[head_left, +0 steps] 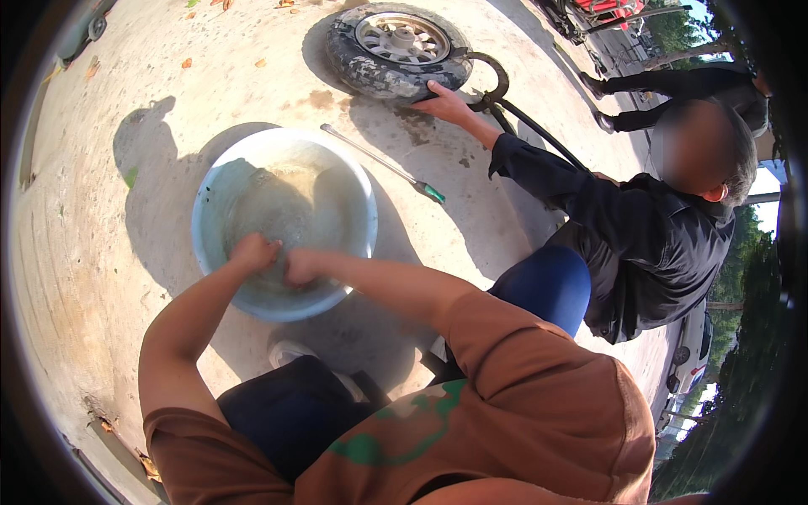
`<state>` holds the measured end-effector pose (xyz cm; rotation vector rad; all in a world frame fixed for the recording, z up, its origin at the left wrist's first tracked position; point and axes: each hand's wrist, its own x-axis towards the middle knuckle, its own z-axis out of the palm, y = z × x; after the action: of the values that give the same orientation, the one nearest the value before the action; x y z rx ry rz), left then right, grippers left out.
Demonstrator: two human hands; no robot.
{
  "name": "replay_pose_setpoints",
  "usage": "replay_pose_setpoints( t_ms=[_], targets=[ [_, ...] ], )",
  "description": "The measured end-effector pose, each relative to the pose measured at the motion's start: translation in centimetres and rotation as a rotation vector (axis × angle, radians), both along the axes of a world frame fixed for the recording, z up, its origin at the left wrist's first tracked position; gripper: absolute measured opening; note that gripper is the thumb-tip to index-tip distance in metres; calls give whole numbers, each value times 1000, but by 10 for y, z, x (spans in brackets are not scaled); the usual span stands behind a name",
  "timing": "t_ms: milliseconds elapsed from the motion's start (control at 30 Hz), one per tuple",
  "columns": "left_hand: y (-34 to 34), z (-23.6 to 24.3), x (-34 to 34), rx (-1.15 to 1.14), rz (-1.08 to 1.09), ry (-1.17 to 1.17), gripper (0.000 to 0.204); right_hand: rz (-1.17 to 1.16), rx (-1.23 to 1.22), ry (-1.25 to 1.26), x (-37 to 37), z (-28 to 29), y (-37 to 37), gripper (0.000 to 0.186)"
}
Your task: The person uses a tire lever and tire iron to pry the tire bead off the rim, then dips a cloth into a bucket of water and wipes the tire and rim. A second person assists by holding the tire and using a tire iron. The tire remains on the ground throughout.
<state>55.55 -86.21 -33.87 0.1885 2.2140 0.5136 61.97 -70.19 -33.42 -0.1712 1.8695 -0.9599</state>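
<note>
A wide pale-blue basin [369, 198] stands on the concrete in front of me, with cloudy water inside. Over its near half, my left hand [255, 252] is closed, its fingers curled in at the water. Close by on its right, my right hand [305, 266] is also closed and slightly blurred. A small gap separates the two hands. Whatever they grip is hidden by the fingers and the murky water. Beyond the basin's right rim lies a long metal rod [379, 161] with a green handle end.
At the far side a wheel with a worn tyre [358, 71] lies on the ground. A co-worker in a dark jacket [640, 227] crouches at my right, one hand [446, 105] on the tyre, beside a black curved metal tool [503, 84]. Another person's legs [635, 84] show behind.
</note>
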Motion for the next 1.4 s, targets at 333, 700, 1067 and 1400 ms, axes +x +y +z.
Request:
replay_pose_setpoints(
  t_ms=[333, 700, 1067, 1400],
  targets=[
    [-7, -31, -5, 81, -100, 7, 35, 7, 356, 458, -46, 3, 58, 21],
    [-4, -53, 1, 101, -141, -87, 24, 137, 299, 579, -27, 9, 49, 15],
    [44, 16, 11, 131, -193, -1, 26, 558, 136, 548, 11, 123, 120, 22],
    [54, -12, 13, 228, -124, -196, 32, 561, 414, 441, -1, 207, 176, 33]
  ],
)
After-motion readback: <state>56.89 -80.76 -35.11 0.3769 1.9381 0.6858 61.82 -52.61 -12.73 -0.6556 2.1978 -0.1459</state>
